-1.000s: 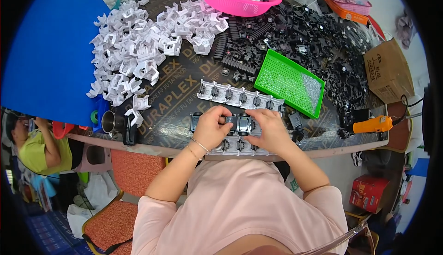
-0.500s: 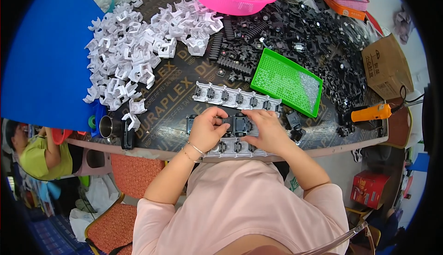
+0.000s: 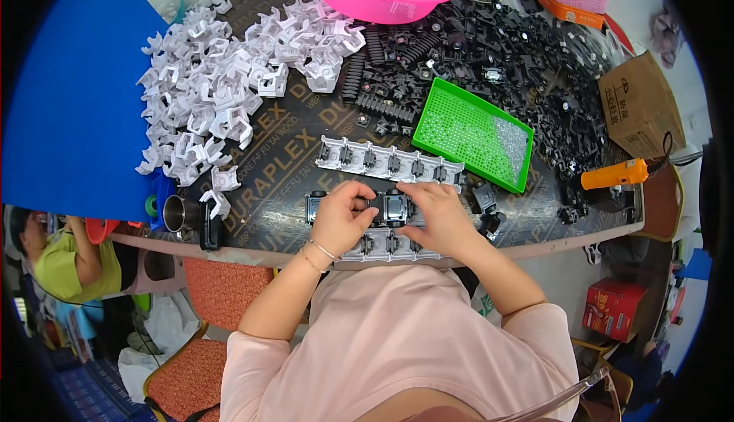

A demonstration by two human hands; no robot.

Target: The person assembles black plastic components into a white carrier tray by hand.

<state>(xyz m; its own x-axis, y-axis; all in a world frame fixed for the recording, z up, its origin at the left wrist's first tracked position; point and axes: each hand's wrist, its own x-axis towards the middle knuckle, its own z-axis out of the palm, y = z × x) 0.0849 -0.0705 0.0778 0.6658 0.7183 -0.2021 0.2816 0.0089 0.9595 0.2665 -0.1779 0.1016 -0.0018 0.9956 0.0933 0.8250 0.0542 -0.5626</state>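
Both hands are at the near edge of the table, on a row of black blocky parts that look like small wheeled toy-car bodies. My left hand [image 3: 344,213] is closed, its thumb and fingertips pressed on the black car-like part [image 3: 394,209] in the middle. My right hand [image 3: 437,215] grips that part's right end between thumb and index finger. Beside my left hand another black part [image 3: 313,206] pokes out. Just under my hands lies a near row of white housings [image 3: 376,246] with black inserts, partly hidden. A second such row [image 3: 380,160] lies just beyond.
White plastic pieces [image 3: 206,89] are heaped at left, black parts [image 3: 505,47] at back right. A green tray [image 3: 459,128] of small clear pieces sits between. A pink basket [image 3: 382,1], a cardboard box [image 3: 641,105], an orange-handled tool [image 3: 614,174] and a metal cup [image 3: 176,213] stand around.
The black part between my hands looks slightly tilted compared with before, showing a shinier face. My hands stay in nearly the same place; the view has shifted slightly.
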